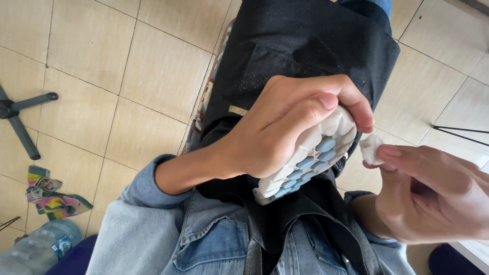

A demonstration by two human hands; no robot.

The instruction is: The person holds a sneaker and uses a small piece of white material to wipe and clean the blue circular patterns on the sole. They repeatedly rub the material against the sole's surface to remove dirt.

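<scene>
My left hand [285, 127] grips a small keyboard [310, 155] with white and blue-grey keycaps, thumb pressed across its top edge, over my lap. My right hand [433, 193] pinches a small white keycap or wad [371, 148] between thumb and fingertip, just right of the keyboard's upper corner and slightly apart from it. A black apron [300, 46] covers my lap beneath both hands, over a denim jacket [147, 229].
Beige tiled floor [102, 66] lies all around. A black chair-base leg [23, 119] sits at the far left, a colourful cloth [51, 196] below it, a plastic bottle [41, 247] at bottom left. Thin black rods [458, 131] cross the floor at right.
</scene>
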